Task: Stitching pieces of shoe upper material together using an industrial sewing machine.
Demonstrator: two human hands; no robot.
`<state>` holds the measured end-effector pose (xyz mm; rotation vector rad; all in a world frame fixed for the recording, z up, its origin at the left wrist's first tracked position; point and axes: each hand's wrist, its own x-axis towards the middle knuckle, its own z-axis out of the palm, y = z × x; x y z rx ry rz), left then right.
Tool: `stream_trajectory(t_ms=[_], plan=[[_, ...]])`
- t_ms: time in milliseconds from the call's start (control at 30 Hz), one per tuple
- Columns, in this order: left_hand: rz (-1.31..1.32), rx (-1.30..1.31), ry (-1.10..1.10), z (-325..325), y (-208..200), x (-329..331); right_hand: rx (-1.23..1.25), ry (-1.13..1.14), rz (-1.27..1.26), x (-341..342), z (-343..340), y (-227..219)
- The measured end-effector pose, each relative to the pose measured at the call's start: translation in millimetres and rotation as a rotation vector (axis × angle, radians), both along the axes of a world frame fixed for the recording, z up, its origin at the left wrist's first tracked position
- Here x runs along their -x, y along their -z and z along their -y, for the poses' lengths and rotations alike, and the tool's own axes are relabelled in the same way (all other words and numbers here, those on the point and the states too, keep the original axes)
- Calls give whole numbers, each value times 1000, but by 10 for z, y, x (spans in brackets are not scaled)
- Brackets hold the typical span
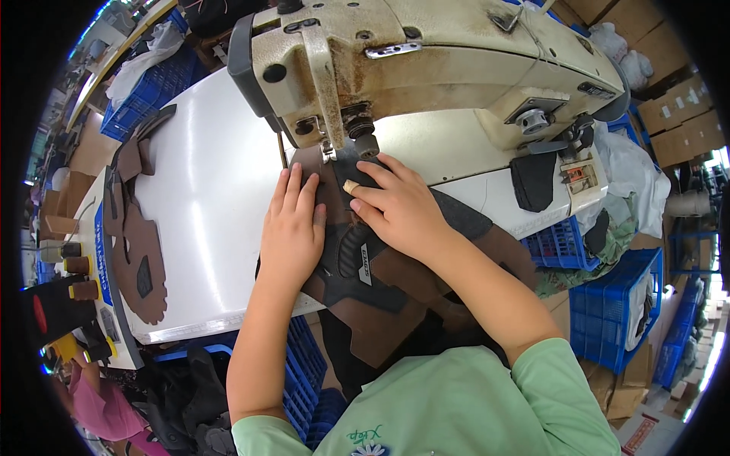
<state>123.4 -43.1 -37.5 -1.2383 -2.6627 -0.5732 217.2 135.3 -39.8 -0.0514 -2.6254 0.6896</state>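
A brown and black shoe upper (388, 327) lies under the presser foot (328, 152) of a worn, cream-coloured sewing machine (449, 64). Its lower part hangs over the table's near edge, toward my lap. My left hand (295, 224) rests flat on the left side of the piece, fingers stretched toward the foot. Just right of the needle area, my right hand (403, 205) presses on the black part with its fingers spread. A tan wrap (350, 187) covers one of its fingertips. Neither hand grips anything; the needle tip is too small to make out.
Brown and black cut pieces (137, 258) lie along the white table's (205, 197) left side. A black piece (532, 182) sits at the machine's right end. Blue crates (614, 308) stand at right, thread spools (85, 290) at left. Another person in pink (106, 406) is at lower left.
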Motion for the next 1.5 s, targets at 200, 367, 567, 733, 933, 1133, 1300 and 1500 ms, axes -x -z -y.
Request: stream_trajectory(t_ms=[200,367,567,733,933,1133,1300,1500], plan=[[5,-43,41,-30,-23,166,26,24,-25,116,-13,18],[-72,37,-16,-63,-97,120,-33,42,-62,145,-27,-47],[82,77,-85,-59,-88,40,108,-41,-42,128,-58,-32],[6,97,-97,-78,-23,8,78,-26,-30,79,39,-40],[-38,100,-107,-115,14,3,39,-6,-38,37,46,4],[-70,73,-106,-140,62,70,17,-5,-83,78,19,34],[-48,60,-141,-185,87,119,22,-29,-102,145,-42,50],[-106,-4,-144,-252,118,212,9,-57,-143,265,-145,62]])
